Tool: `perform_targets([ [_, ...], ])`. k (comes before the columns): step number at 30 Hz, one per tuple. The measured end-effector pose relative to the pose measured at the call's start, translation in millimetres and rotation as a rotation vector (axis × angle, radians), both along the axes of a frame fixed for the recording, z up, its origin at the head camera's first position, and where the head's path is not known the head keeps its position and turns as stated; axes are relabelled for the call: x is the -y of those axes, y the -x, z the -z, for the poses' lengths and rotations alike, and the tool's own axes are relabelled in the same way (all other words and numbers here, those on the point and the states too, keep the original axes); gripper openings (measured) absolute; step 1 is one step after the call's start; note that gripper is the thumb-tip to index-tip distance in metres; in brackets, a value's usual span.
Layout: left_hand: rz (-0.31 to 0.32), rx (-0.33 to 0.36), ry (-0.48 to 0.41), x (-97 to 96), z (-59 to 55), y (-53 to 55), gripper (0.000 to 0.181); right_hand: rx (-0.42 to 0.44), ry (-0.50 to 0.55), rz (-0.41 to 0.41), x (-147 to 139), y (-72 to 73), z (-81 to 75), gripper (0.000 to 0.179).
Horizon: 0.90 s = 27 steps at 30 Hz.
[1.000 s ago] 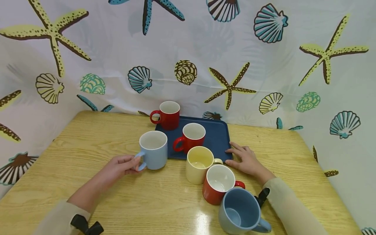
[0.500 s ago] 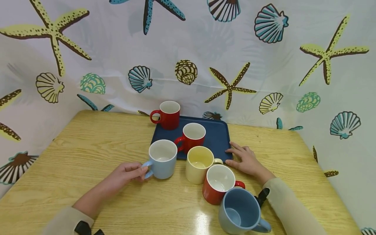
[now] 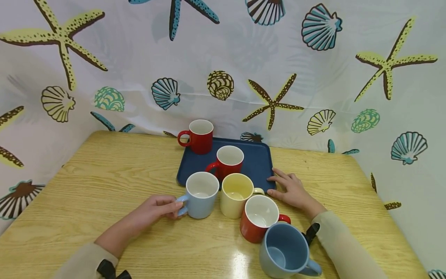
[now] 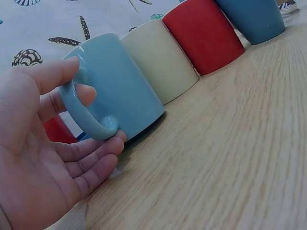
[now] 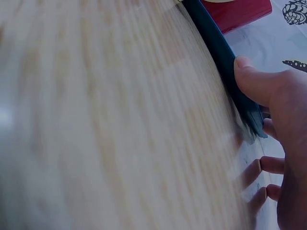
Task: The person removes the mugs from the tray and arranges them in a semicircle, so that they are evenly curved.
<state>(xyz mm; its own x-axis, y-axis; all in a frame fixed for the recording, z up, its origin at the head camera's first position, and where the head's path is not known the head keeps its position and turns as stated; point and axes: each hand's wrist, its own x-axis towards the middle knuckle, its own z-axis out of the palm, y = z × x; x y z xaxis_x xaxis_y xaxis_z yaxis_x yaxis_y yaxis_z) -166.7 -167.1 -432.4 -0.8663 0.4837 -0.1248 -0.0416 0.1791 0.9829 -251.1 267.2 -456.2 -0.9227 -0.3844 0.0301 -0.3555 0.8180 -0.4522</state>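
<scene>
In the head view my left hand (image 3: 162,209) pinches the handle of a light blue mug (image 3: 201,201). That mug stands upright in front of the navy tray (image 3: 258,161), close to the left side of a cream mug (image 3: 232,205). The left wrist view shows the thumb over the top of the light blue mug's handle (image 4: 86,120), with fingers inside and under it. My right hand (image 3: 290,190) rests at the tray's front right corner, fingers spread, its thumb touching the tray's front edge (image 5: 216,43) in the right wrist view.
A red mug (image 3: 202,141) and another red mug (image 3: 228,164) are on the tray. An orange-red mug (image 3: 254,230) and a darker blue mug (image 3: 278,267) continue the row from the cream mug toward the front right. A patterned cloth (image 3: 195,54) hangs behind the wooden table (image 3: 111,166).
My left hand has brought the light blue mug right and nearer the front, from beside the tray's left part to close by the cream mug. The right hand and tray have not moved.
</scene>
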Motion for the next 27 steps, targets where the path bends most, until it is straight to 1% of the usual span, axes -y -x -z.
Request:
perform_targets([
  [3, 0.01, -0.002, 0.009, -0.6, 1.9, 1.1, 0.036, 0.0, -0.001, 0.002, 0.0, -0.5, 0.2, 0.054],
  [12, 0.06, 0.004, 0.03, -1.4, 1.8, 3.3, 0.035, -0.004, 0.004, 0.005, 0.1, 0.7, 1.7, 0.054],
  [14, 0.059, 0.012, 0.039, -1.8, 2.3, 3.7, 0.036, -0.003, 0.002, 0.006, 0.1, 0.5, 2.4, 0.053],
  [20, 0.027, 0.055, 0.061, -3.4, 2.2, 5.0, 0.041, 0.005, 0.016, 0.003, 1.9, 0.0, 1.1, 0.054],
  [24, 0.046, 0.069, 0.068, -5.0, 0.8, 5.9, 0.043, 0.006, 0.021, 0.003, 2.0, -0.2, 0.0, 0.053],
  [27, 0.057, 0.092, 0.065, -5.9, -0.4, 6.2, 0.042, 0.011, 0.019, 0.006, 1.6, -0.8, -0.3, 0.053],
])
